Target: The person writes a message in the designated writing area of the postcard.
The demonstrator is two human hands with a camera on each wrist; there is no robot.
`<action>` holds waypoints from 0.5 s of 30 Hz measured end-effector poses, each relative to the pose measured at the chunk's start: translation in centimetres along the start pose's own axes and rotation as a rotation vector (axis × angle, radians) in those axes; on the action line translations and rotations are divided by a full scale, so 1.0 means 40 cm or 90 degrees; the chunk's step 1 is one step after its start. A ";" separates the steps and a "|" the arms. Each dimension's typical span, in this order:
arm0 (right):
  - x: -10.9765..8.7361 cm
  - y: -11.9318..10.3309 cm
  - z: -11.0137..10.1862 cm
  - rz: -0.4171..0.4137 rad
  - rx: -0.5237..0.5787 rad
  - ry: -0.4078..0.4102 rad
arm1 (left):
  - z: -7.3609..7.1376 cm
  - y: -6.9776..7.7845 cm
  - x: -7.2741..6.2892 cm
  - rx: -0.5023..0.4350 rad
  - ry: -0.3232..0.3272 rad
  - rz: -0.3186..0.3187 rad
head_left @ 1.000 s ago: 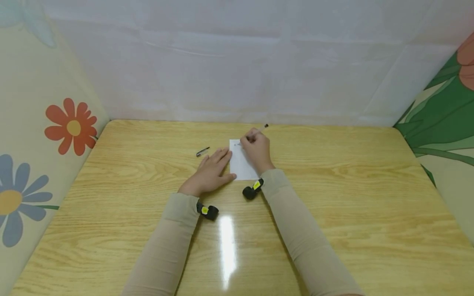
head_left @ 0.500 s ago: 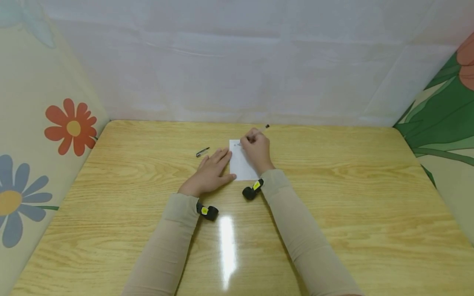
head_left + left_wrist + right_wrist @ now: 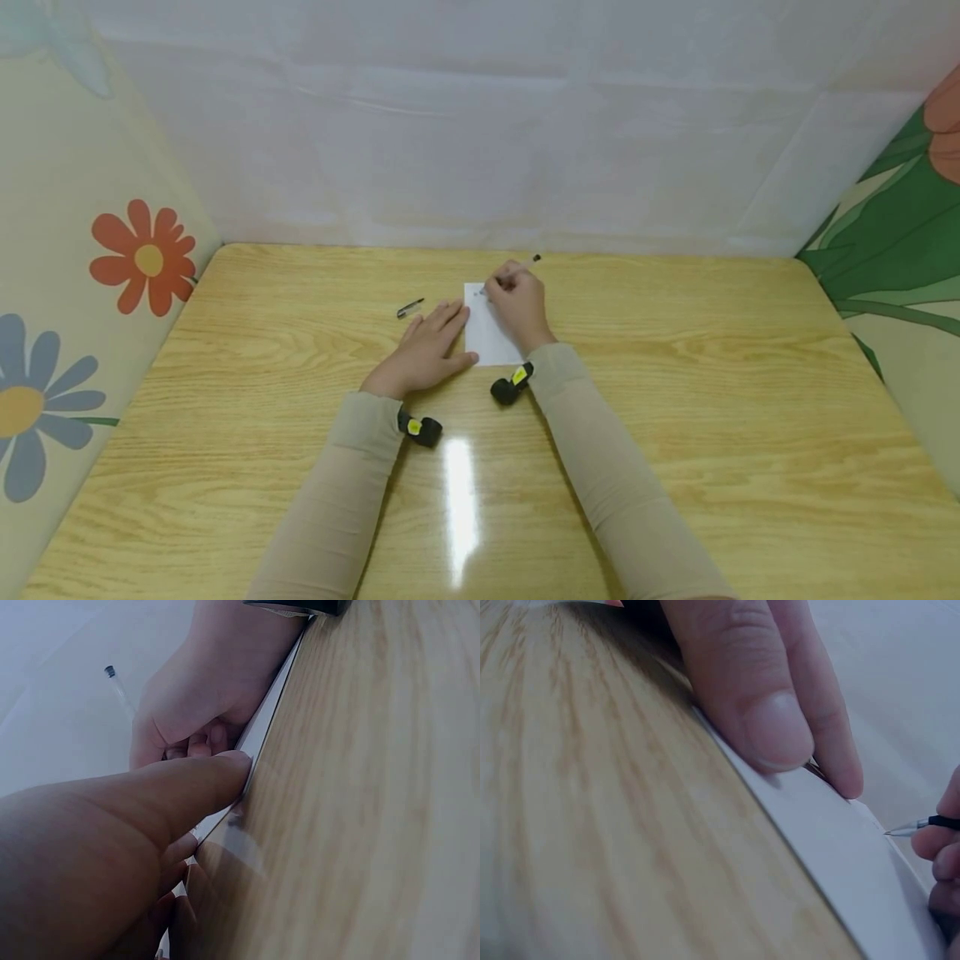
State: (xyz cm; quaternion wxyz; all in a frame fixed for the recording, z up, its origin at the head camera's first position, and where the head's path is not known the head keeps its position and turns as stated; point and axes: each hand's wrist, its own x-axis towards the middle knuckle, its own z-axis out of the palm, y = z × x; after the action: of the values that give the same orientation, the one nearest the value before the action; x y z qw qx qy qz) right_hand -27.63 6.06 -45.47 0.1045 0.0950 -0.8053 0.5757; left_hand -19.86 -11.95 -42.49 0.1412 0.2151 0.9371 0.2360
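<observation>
A small sheet of white paper [image 3: 489,337] lies on the wooden table, with a little dark mark near its top left. My right hand [image 3: 522,307] grips a clear pen [image 3: 529,262] with a black end, and the pen's metal tip [image 3: 901,829] is down at the paper's upper part. My left hand [image 3: 427,348] lies spread flat, its thumb and fingertips on the paper's left edge. Just beyond the left fingers rests a pen cap [image 3: 410,308] with a dark clip. In the left wrist view, the left thumb [image 3: 217,776] presses the near edge of the paper.
The wood-grain table [image 3: 712,400] extends to both sides. Behind it hangs a white sheet [image 3: 450,125], and painted flower panels [image 3: 150,258] stand at left and right. A black wrist camera [image 3: 510,387] sits at the right cuff, close to the paper's near edge.
The right hand and pen have shifted very slightly left, the pen's black end dipping a little. The left hand, paper and cap stay where they were.
</observation>
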 end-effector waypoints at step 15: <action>0.002 -0.001 0.001 -0.008 0.010 0.010 | -0.002 0.000 -0.001 -0.002 0.003 0.001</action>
State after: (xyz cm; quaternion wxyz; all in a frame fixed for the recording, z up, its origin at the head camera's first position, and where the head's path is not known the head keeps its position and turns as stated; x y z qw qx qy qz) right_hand -27.70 6.00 -45.40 0.1136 0.0961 -0.7996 0.5818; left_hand -19.86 -11.99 -42.43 0.1393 0.2152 0.9369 0.2378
